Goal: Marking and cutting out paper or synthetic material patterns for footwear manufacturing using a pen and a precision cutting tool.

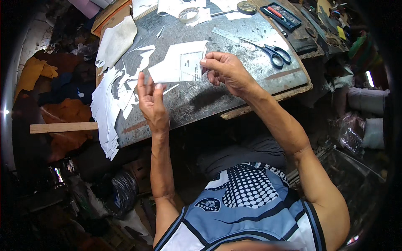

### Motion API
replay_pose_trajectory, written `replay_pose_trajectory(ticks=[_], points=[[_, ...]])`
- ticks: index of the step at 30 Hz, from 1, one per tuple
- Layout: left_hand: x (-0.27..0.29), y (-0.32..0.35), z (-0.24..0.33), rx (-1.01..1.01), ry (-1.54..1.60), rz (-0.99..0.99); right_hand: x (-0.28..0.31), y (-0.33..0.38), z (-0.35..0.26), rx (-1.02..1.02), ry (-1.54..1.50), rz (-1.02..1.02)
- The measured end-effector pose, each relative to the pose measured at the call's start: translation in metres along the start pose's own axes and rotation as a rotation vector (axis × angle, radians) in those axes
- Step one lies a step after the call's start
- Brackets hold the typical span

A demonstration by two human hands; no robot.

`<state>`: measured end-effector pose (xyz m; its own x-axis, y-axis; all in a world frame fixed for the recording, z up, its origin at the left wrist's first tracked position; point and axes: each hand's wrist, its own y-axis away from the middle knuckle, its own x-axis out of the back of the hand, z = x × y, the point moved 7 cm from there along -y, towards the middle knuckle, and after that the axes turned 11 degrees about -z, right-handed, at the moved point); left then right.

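Note:
A white sheet of paper with printed lines and text is held above the metal-topped table. My right hand pinches its right edge between thumb and fingers. My left hand is just below the sheet's left corner, fingers and thumb apart, with nothing visible in it. Right of the sheet lies a pair of scissors with dark blue handles, blades pointing left. A metal ruler is beside their tips. Thin paper offcuts are piled along the table's left edge, close to my left hand.
Two rolls of tape, one clear and one dark, sit at the far side. A dark tray holds a red tool. A wooden bar juts out left of the table. Orange and brown pieces hang or lie beyond.

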<state>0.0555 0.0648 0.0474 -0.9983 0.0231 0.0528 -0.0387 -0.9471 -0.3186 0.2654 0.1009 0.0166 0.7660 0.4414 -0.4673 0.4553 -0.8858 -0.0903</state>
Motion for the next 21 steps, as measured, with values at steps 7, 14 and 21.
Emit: replay_pose_trajectory(ticks=[7, 14, 21], points=[[-0.039, 0.012, -0.024, 0.307, 0.45, -0.18, -0.007, -0.001, 0.001, 0.003, 0.035, -0.009], [-0.041, 0.006, -0.032, 0.324, 0.434, -0.133, -0.004, 0.002, 0.0, -0.008, 0.063, 0.009], [-0.038, 0.007, -0.032, 0.332, 0.394, -0.093, 0.004, 0.002, 0.0, 0.004, 0.05, 0.063]])
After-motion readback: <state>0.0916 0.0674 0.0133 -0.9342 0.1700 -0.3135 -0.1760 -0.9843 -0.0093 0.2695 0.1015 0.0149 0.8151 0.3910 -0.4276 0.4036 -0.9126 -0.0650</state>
